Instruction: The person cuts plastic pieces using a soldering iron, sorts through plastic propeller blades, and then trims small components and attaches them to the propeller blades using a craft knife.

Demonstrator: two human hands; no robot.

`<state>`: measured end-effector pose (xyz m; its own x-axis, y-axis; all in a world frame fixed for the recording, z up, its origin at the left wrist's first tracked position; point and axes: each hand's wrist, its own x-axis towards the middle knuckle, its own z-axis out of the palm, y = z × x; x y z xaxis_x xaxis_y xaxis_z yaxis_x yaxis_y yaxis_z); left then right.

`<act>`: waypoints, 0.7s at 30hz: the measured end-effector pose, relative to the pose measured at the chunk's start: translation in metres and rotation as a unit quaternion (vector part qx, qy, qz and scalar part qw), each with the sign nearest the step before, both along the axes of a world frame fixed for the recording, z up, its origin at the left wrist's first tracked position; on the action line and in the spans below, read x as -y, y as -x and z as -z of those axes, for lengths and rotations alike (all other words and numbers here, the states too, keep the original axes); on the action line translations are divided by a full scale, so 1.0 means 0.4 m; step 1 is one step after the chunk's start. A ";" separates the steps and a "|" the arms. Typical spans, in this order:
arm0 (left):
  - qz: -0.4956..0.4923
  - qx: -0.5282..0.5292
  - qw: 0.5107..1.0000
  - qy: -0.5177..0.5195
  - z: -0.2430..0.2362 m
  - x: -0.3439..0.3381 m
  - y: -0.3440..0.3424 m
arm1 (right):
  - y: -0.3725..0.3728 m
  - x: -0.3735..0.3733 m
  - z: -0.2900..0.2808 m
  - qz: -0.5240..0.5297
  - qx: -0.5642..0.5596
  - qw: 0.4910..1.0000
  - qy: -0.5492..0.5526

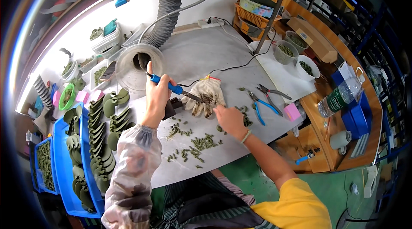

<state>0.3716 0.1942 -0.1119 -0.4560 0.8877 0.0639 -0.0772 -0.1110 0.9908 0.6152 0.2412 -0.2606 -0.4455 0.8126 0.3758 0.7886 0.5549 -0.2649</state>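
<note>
My left hand (158,100) grips the blue handle of a soldering iron (175,88). Its metal tip points right and rests at or just over a scorched, stained white work glove (213,87) lying on the table. Beside the glove's lower right edge, my right hand (232,122) has its fingers pinched together; what they hold, if anything, is hidden. A dark block (172,108) stands by my left hand. Small green pieces (201,143) lie scattered in front of the glove, and more green parts (247,119) sit just beyond my right hand.
Blue-handled pliers (262,105), dark pliers (270,96) and a pink block (292,111) lie to the right. Rows of green leaf-shaped parts (98,138) and a blue tray (64,164) line the left. A grey duct (169,10) ends in a clear plastic hood (124,76).
</note>
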 end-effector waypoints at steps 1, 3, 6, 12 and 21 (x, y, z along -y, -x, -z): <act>-0.003 -0.001 1.000 0.001 -0.001 0.001 0.002 | 0.009 0.003 -0.001 -0.013 -0.009 1.000 0.008; -0.003 0.003 1.000 0.004 0.000 -0.002 0.003 | 0.004 0.003 -0.004 -0.021 -0.016 1.000 0.016; -0.010 0.009 1.000 0.006 0.004 -0.002 0.004 | -0.001 -0.007 0.000 0.017 -0.004 0.998 0.060; -0.007 0.027 1.000 0.000 0.003 -0.010 0.011 | -0.028 -0.044 0.012 -0.014 -0.045 0.991 0.128; -0.019 0.045 0.999 0.016 0.031 -0.032 0.055 | -0.026 -0.048 -0.009 0.019 -0.020 0.990 0.137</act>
